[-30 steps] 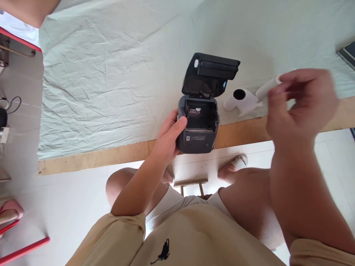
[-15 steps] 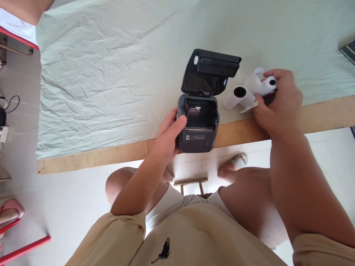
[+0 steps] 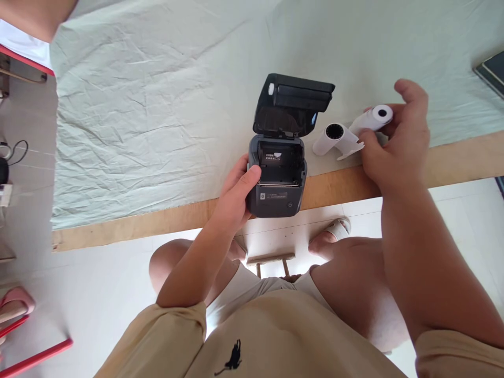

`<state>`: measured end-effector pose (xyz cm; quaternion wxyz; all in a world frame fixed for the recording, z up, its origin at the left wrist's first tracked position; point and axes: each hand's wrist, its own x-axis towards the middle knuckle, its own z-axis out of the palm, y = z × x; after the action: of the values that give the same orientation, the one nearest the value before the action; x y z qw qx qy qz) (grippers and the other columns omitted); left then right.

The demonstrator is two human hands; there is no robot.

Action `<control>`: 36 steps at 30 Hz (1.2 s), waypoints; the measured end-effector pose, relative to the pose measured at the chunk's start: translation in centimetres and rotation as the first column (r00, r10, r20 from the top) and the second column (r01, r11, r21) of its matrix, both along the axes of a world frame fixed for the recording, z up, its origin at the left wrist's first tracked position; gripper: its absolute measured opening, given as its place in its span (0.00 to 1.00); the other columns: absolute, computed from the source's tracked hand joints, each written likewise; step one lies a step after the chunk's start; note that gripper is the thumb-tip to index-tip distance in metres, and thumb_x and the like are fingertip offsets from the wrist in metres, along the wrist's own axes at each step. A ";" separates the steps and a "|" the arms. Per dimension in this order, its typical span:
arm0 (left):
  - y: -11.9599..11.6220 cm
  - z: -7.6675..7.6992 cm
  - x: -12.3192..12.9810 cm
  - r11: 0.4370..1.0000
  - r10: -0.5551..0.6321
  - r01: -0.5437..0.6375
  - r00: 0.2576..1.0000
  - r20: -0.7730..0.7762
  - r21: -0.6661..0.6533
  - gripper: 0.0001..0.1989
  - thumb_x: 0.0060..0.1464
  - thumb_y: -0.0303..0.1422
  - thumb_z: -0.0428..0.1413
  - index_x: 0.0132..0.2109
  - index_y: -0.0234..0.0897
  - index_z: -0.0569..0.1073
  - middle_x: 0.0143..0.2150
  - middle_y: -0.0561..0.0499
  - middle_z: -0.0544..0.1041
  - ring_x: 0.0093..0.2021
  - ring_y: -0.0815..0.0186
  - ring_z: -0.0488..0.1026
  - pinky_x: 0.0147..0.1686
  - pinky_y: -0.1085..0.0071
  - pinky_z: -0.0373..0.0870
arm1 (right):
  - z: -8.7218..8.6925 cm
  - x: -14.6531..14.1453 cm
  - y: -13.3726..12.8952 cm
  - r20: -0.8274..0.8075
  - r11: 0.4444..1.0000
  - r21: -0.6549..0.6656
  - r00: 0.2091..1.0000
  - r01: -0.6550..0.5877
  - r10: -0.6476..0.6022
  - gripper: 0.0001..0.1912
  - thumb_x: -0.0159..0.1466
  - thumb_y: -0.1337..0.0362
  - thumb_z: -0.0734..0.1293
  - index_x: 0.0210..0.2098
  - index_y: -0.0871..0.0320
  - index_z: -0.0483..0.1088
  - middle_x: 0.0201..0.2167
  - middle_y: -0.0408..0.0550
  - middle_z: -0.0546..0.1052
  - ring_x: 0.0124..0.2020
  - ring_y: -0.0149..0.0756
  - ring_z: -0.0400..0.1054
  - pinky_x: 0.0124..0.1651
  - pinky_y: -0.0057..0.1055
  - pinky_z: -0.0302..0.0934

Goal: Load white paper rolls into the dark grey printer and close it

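My left hand (image 3: 238,189) is closed around the left side of a dark portable label printer (image 3: 277,202), thumb on its rim. The printer's lid (image 3: 293,105) stands raised and its paper bay shows nothing loaded. My right hand (image 3: 401,139) pinches a white paper roll (image 3: 368,121) between the thumb and the fingers behind it, with the index finger lifted away. Left of it stands a second white roll (image 3: 323,142) with a dark, ribbed core. A torn paper strip (image 3: 350,147) stretches between the two rolls.
A pale green cloth (image 3: 157,105) covers the table, with a bare wooden edge (image 3: 137,226) along my side. At the far right lies a dark object (image 3: 492,73). Another person's arm (image 3: 39,16) reaches in at the upper left. Below is a wooden stool rung (image 3: 271,259).
My right index finger has lifted off the paper roll, and that roll has turned slightly. The printer in my left hand has shifted a little to the left.
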<state>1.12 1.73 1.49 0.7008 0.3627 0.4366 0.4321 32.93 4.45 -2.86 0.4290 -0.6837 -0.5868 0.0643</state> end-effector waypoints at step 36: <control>0.1 -0.5 -0.1 0.992 -0.092 0.088 0.994 0.050 0.090 0.38 0.62 0.60 0.71 0.68 0.43 0.76 0.59 0.43 0.90 0.55 0.48 0.91 0.46 0.59 0.89 | 5.0 -11.3 -2.8 0.258 0.764 0.404 0.864 -0.503 0.433 0.13 0.67 0.76 0.72 0.41 0.49 0.74 0.45 0.40 0.92 0.46 0.43 0.89 0.46 0.42 0.76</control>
<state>0.99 1.85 0.99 0.7146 0.4004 0.3814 0.4284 21.63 1.63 2.18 0.5027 -0.3971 -0.7675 -0.0219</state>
